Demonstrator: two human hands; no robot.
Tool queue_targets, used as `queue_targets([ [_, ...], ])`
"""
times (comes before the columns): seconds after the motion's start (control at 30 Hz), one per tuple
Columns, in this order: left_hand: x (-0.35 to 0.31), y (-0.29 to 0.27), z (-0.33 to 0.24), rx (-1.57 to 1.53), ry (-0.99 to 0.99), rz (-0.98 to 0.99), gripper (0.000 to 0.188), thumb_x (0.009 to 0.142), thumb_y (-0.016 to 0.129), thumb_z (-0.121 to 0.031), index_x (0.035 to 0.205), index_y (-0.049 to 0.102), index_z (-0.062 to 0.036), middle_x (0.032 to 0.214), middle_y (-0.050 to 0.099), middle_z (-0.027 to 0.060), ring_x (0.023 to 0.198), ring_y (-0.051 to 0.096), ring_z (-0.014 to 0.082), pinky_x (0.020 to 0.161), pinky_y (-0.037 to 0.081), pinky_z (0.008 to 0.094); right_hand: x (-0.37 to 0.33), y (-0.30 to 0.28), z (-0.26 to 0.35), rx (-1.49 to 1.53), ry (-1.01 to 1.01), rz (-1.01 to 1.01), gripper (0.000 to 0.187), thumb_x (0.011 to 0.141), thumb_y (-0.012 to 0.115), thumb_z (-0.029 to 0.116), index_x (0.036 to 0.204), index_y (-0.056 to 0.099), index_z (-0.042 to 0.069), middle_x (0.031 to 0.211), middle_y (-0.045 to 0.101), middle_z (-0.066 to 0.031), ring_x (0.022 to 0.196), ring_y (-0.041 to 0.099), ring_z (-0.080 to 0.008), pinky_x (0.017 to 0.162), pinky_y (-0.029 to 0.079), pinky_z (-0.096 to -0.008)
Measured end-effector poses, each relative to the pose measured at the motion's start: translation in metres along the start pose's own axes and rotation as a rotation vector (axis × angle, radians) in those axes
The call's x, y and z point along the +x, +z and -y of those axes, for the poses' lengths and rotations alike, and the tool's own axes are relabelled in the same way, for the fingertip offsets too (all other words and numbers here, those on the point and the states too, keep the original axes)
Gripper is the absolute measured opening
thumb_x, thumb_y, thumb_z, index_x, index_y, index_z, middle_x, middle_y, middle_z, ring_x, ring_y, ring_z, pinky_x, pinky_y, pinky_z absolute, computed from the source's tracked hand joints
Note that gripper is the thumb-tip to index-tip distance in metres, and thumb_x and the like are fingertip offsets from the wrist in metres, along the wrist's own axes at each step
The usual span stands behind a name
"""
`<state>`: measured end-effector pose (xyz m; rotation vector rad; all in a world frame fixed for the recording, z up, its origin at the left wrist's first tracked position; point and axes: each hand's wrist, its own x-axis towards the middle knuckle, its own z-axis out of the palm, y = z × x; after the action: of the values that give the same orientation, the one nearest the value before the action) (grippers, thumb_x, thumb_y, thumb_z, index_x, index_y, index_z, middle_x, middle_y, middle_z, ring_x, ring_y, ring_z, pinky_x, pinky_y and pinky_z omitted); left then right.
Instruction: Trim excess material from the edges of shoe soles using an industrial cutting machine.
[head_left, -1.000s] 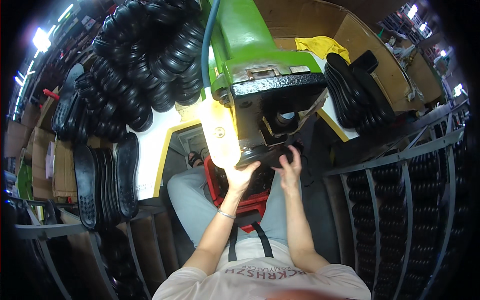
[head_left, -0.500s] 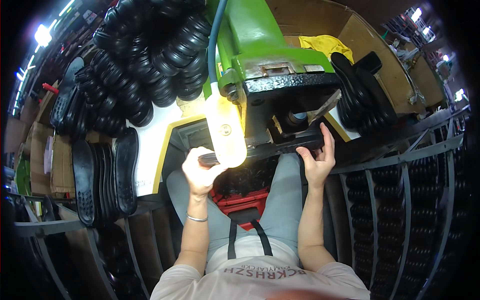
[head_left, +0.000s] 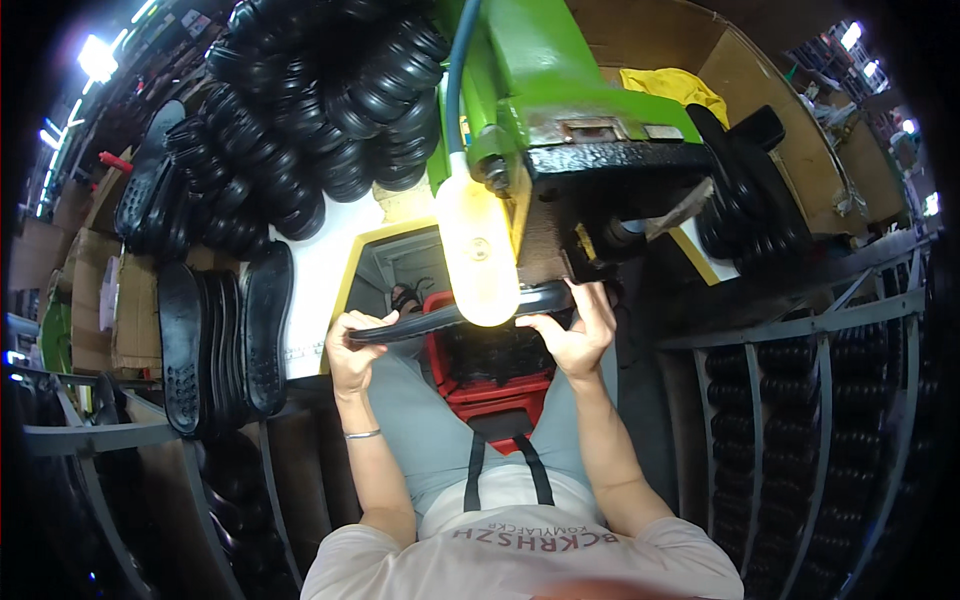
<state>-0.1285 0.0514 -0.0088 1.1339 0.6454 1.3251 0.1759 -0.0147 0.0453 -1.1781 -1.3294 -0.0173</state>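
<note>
Black shoe sole (head_left: 425, 323) spans my hands, long axis left to right, just below the green machine (head_left: 545, 60) (the lit lamp (head_left: 478, 230) hides its middle). Left hand (head_left: 352, 352) pinches one end; right hand (head_left: 580, 343), nearer the machine, holds the other.

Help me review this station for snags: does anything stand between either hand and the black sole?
Nothing visible: the left hand and the right hand hold the black sole at its two ends. The lit lamp hides part of its middle; whether lamp and sole touch, I cannot tell.
</note>
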Motion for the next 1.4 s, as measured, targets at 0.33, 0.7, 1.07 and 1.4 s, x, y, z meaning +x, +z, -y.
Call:
queue_targets([
  [0.33,0.044,0.141,-0.025,0.885,0.588,0.104,0.038,0.061,0.088,-0.022,0.077,0.059,-0.0030,0.075,0.059,0.0111,0.069,0.058,0.0283,0.062,0.048,0.0375,0.004,-0.080,-0.036,0.145,0.225,-0.319,0.075,0.071,0.085,0.015,0.133,0.047,-0.002,0.123,0.055,-0.0139,0.108,0.060,-0.0291,0.095,0.051,-0.0399],
  [0.7,0.039,0.127,-0.017,0.737,0.444,0.018,0.032,0.060,0.086,-0.013,0.075,0.060,-0.0020,0.070,0.056,0.0092,0.061,0.055,0.0221,0.057,0.046,0.0310,0.013,-0.070,-0.037,0.195,0.083,-0.157,0.063,0.075,0.080,0.009,0.130,0.050,0.001,0.131,0.050,-0.0182,0.113,0.059,-0.0320,0.090,0.056,-0.0387],
  [1.07,0.005,0.045,-0.027,0.642,0.147,-0.044,0.041,0.055,0.089,-0.008,0.072,0.052,-0.0024,0.071,0.051,0.0028,0.064,0.053,0.0145,0.057,0.043,0.0261,-0.014,-0.013,-0.021,0.234,0.149,-0.033,0.064,0.060,0.089,0.003,0.114,0.056,-0.003,0.117,0.058,-0.0188,0.104,0.059,-0.0267,0.084,0.050,-0.0336],
  [1.4,0.014,0.121,0.002,1.045,0.443,0.104,0.028,0.067,0.079,-0.016,0.085,0.062,-0.0034,0.080,0.063,0.0129,0.076,0.060,0.0323,0.071,0.049,0.0400,0.011,0.002,0.007,0.006,-0.033,0.020,0.047,0.050,0.079,-0.005,0.095,0.068,-0.005,0.073,0.063,-0.0082,0.066,0.062,-0.0171,0.058,0.045,-0.0240],
])
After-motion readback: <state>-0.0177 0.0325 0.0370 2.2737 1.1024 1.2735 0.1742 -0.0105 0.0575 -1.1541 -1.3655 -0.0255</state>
